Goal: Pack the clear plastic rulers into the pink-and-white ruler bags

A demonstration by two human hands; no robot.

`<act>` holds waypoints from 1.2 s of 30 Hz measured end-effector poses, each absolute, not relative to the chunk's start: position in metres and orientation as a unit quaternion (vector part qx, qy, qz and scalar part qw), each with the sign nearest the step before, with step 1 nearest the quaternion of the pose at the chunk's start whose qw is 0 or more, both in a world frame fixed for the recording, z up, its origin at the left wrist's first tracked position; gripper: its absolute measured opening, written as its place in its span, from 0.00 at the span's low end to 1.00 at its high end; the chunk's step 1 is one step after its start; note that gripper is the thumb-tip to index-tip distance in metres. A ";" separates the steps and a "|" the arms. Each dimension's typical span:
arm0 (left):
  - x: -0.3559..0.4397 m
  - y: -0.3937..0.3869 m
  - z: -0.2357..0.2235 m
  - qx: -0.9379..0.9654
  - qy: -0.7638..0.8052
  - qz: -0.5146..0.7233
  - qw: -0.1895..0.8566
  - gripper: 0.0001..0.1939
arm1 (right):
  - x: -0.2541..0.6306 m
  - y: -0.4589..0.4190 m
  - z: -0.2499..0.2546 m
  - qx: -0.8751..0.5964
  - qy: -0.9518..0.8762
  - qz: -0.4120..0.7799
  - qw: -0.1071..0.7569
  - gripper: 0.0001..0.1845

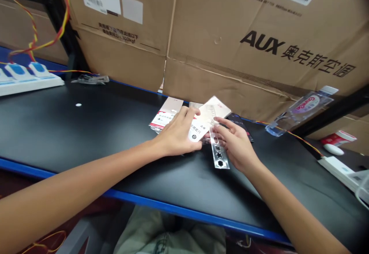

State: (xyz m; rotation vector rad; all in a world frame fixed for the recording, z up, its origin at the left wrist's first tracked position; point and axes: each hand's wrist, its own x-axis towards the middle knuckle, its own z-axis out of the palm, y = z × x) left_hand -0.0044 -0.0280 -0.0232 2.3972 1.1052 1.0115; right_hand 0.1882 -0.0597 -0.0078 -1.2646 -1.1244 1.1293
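My left hand [180, 131] is closed around a white ruler-set packet [216, 108], its thumb at the near edge and fingers over the top. Between the thumb and fingers of my right hand [238, 142] is a clear plastic stencil ruler [219, 155] with star and hexagon cut-outs. The ruler hangs tilted toward me, and its upper end lies close against the packet; whether it is partly inside, I cannot tell. Just behind my left hand lies another printed packet [170, 110], white and red. A dark packet [242, 125] lies behind my right hand.
Large cardboard boxes [201, 54] wall off the back of the black table [72, 131]. A power strip [31, 79] sits at the left, near crumpled clear plastic [90, 79]. At the right are a clear plastic case [300, 110], a red and white tube [338, 137] and a white strip [340, 171].
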 end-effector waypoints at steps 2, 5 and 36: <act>-0.004 -0.029 -0.025 0.846 0.375 0.343 0.164 0.37 | 0.188 -0.059 -0.006 -0.520 -0.443 0.499 0.534 0.27; -0.005 -0.029 -0.026 0.847 0.373 0.337 0.173 0.37 | 0.187 -0.060 -0.002 -0.497 -0.412 0.540 0.540 0.32; -0.012 -0.030 -0.023 0.891 0.294 0.281 0.202 0.43 | 0.204 -0.052 -0.014 -0.548 -0.569 0.384 0.478 0.15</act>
